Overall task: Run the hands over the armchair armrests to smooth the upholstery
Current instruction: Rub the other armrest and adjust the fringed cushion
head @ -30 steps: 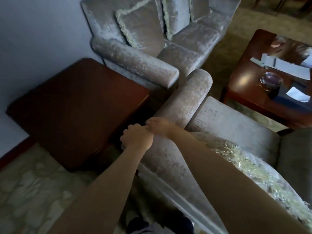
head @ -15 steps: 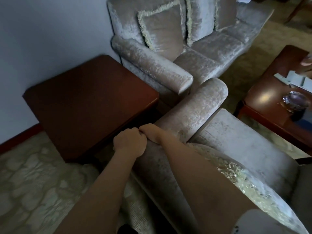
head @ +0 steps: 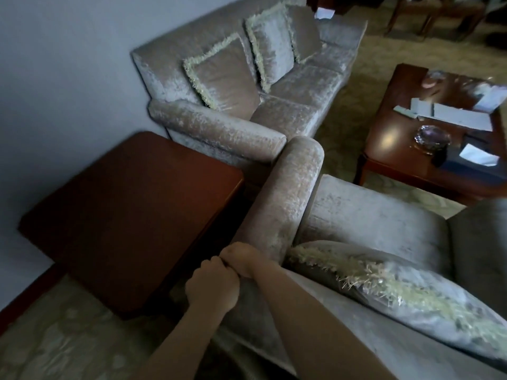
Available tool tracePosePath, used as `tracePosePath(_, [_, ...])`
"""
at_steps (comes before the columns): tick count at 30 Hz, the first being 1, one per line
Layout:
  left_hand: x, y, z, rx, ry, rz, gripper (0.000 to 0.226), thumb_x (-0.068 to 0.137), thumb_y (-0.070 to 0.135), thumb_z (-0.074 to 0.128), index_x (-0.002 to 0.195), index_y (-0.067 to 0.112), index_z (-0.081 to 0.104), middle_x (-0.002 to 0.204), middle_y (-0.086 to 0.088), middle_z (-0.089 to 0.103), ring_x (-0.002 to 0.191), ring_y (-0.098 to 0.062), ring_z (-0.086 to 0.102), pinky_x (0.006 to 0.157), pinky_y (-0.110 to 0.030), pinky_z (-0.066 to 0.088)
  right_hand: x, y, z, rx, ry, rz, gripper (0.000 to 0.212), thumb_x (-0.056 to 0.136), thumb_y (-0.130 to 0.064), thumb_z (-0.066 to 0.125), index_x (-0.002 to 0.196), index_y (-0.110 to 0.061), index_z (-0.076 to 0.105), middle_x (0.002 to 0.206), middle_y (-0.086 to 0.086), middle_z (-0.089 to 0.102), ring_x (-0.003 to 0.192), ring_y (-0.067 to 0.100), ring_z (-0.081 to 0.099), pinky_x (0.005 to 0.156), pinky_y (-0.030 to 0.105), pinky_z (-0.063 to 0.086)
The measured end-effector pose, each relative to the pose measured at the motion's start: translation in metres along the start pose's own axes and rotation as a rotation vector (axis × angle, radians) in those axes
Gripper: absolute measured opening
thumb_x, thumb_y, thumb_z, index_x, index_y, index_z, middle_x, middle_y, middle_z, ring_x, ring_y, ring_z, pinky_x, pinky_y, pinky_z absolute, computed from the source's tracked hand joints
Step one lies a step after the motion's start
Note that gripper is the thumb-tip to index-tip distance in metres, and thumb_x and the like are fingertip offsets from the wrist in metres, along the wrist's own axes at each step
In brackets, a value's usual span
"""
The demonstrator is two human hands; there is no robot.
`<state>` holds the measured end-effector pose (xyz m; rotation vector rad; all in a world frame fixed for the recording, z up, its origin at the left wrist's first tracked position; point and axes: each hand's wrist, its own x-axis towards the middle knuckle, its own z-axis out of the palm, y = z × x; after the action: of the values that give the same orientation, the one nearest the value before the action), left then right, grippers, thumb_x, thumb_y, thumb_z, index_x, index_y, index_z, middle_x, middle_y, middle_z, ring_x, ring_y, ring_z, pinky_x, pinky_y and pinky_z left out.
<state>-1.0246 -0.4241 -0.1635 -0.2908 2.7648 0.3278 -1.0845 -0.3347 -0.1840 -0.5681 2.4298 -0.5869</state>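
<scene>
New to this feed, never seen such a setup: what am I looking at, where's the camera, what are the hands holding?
No machine here: these are a person's bare arms, filmed by one wide-angle camera on their head, looking forward and down. Both hands meet at the near end of the armchair's armrest: the right hand lies on top, the left hand is curled against its outer side, touching the right. Whether either pinches fabric is unclear. A cushion lies on the seat. A side table stands to the left; beyond are a sofa and a coffee table with papers and a glass dish.
</scene>
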Motion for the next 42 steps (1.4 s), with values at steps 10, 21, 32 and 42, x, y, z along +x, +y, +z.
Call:
tracePosePath(10, [0.012, 0.033, 0.000, 0.231, -0.097, 0.204, 0.041, 0.097, 0.036, 0.026, 0.125, 0.015, 0.046, 0.128, -0.009, 0.047, 0.113, -0.028, 0.048, 0.090, -0.041, 0.038, -0.038, 0.027, -0.010, 0.304, 0.225, 0.377, 0.032, 0.096, -0.025, 0.040, 0.109, -0.004, 0.061, 0.116, 0.016, 0.060, 0.107, 0.032, 0.054, 0.083, 0.031, 0.041])
tracePosePath(21, [-0.165, 0.237, 0.095, 0.515, -0.263, 0.753, 0.068, 0.092, 0.049, 0.016, 0.135, 0.003, 0.043, 0.142, -0.019, 0.040, 0.128, -0.032, 0.038, 0.101, -0.042, 0.035, -0.291, 0.135, -0.019, 0.616, 0.407, 0.612, 0.024, 0.088, -0.022, 0.049, 0.093, -0.008, 0.068, 0.102, 0.009, 0.067, 0.087, 0.022, 0.058, 0.075, 0.031, 0.048])
tracePosePath(32, [-0.350, 0.417, 0.211, 0.422, -0.456, 1.004, 0.065, 0.092, 0.056, 0.018, 0.131, 0.014, 0.048, 0.132, -0.014, 0.050, 0.121, -0.033, 0.047, 0.100, -0.044, 0.036, -0.592, 0.299, 0.065, 0.477, 0.389, 1.474, 0.049, 0.087, -0.047, 0.039, 0.121, -0.015, 0.054, 0.123, 0.013, 0.054, 0.114, 0.035, 0.051, 0.095, 0.042, 0.042])
tracePosePath(42, [-0.325, 0.468, 0.258, 0.353, -0.709, 0.832, 0.069, 0.078, 0.055, 0.018, 0.127, 0.023, 0.055, 0.138, -0.012, 0.050, 0.119, -0.030, 0.050, 0.100, -0.045, 0.038, -0.584, 0.339, 0.073, 0.545, 0.015, 1.570, 0.042, 0.085, -0.026, 0.031, 0.116, -0.015, 0.057, 0.123, 0.012, 0.055, 0.112, 0.039, 0.050, 0.088, 0.064, 0.039])
